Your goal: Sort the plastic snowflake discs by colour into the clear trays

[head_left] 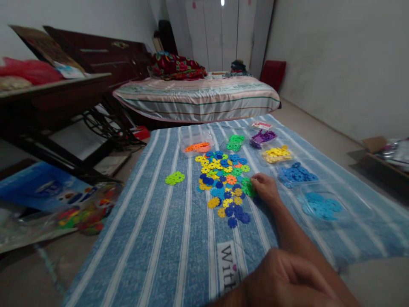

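On the blanket [159, 238], the right hand [266, 188] pinched a green disc [247, 187]; the left hand's [287, 277] grip I couldn't tell.

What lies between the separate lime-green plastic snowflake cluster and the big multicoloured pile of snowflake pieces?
Nothing: in the head view, only bare blue striped blanket separates the lime-green snowflake cluster from the multicoloured pile.

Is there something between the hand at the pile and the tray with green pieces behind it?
Nothing tall does. The right hand rests on green pieces at the right edge of the pile; between them and the tray lie only the flat loose pieces of that pile.
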Motion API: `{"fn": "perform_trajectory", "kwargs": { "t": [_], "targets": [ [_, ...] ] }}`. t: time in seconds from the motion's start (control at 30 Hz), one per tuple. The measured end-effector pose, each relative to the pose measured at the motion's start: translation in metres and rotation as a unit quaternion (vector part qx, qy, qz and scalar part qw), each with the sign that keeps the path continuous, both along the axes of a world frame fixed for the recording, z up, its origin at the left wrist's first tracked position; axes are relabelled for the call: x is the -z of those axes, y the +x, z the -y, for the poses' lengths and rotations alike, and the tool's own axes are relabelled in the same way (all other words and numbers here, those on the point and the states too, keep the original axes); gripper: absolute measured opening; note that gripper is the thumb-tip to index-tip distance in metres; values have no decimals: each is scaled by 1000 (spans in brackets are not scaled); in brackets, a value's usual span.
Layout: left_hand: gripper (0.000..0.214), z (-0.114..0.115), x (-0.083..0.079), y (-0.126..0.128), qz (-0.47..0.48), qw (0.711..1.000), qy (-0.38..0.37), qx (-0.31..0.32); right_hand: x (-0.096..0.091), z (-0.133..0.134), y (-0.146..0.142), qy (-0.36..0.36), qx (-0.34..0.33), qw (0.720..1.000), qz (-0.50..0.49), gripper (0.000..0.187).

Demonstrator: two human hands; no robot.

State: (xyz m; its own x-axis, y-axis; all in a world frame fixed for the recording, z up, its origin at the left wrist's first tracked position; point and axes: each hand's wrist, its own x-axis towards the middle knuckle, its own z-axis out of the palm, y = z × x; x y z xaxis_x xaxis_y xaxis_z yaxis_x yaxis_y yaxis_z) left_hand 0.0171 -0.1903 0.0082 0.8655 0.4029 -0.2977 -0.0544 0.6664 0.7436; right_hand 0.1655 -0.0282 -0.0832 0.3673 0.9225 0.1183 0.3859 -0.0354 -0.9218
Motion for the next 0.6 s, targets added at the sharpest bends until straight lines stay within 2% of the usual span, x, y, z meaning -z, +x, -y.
{"fn": "perform_trajectory", "kwargs": {
  "t": [0.17,0.4,0.6],
  "targets": [
    [24,-3,8,-5,-22,999,-19,-43,-1,0,-2,8,7,1000,-5,26],
    [24,6,30,-1,-98,993,32,-54,4,-2,-2,13,-1,1000,0,27],
    [22,6,33,2,-143,987,44,-59,4,-3,-3,16,1,1000,5,28]
  ]
}}
